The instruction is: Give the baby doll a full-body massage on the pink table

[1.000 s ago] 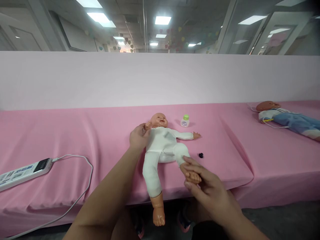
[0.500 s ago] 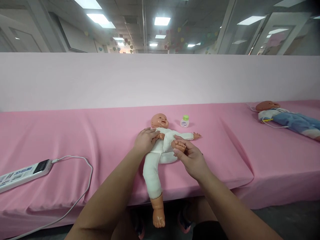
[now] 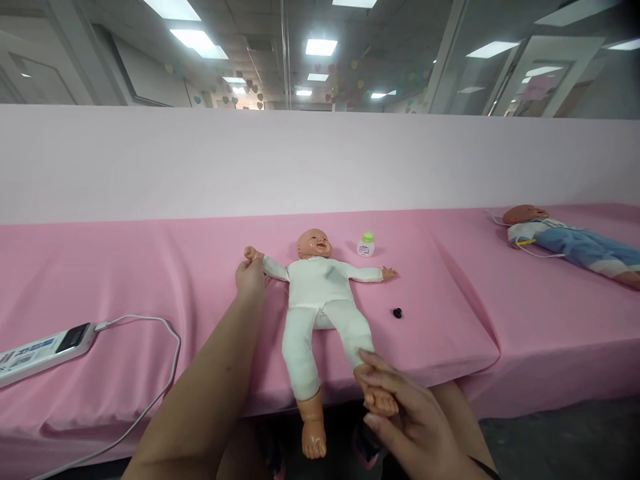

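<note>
"Gripping what w/ L hand point(image 3: 251, 277)?"
"It's pinching the doll point(image 3: 323, 283) near one wrist; R hand point(image 3: 420, 413) is clasping the R-side foot, thumb opp. fingers."
"Long axis?"
"Running far-to-near on pink table point(image 3: 220, 267), feet overhanging near edge."

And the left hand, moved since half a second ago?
Yes, leftward: the left hand is at the doll's wrist, farther from the green-capped bottle; earlier it was over the doll's chest.

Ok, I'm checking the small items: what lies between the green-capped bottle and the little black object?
The doll's outstretched arm lies between the bottle and the black object, as the head view shows.
</note>
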`<state>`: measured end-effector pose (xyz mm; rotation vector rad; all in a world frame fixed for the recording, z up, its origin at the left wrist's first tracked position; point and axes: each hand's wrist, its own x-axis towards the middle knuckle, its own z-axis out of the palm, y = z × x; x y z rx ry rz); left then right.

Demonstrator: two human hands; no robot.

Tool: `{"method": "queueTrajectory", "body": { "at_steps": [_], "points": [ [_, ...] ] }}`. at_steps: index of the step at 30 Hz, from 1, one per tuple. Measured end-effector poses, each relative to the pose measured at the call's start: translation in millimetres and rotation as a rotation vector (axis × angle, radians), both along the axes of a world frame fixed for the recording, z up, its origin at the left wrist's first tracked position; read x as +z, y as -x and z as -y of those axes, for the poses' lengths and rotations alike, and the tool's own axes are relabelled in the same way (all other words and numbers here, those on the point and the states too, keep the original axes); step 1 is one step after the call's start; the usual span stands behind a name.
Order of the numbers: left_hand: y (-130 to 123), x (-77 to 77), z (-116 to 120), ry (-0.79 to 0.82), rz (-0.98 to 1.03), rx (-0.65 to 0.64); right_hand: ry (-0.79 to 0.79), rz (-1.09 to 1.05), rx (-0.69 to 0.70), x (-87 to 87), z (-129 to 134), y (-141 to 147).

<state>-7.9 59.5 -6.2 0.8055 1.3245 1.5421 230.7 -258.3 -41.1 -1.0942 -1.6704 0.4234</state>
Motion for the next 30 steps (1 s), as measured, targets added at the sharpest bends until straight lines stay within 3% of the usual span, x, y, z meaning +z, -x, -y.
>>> {"method": "queueTrajectory", "body": {
  "at_steps": [3,5,7,9,13,18,21,24,30],
  "points": [
    [4,0.8,-2,0.154,0.132,0.031,-0.001,0.029,0.031,-36.0,5,3],
    [5,0.6,-1,0.129,0.082,0.05,0.007,0.045,0.019,-51.2,6,5],
    [3,0.6,3,0.058,-0.035,0.062,0.004,0.049,0.003,-54.5,6,7],
    [-1,1.7,10,-0.022,-0.178,0.066,-0.01,0.04,-0.016,-46.4,4,8],
    [-17,7.2,29,-0.229,-0.484,-0.013,-0.011,0.006,-0.065,-13.0,-7,7],
    [-37,8.6,46,-0.494,-0.915,-0.189,-0.034,-0.097,-0.097,18.4,-45,6],
    [-45,6.2,49,-0.633,-1.187,-0.311,-0.028,-0.178,-0.095,24.2,-74,8],
    [-50,4.4,49,-0.702,-1.361,-0.353,0.015,-0.215,-0.084,23.8,-101,11],
    [-51,3.1,49,-0.701,-1.372,-0.362,0.094,-0.31,-0.07,22.4,-132,16]
  ]
}}
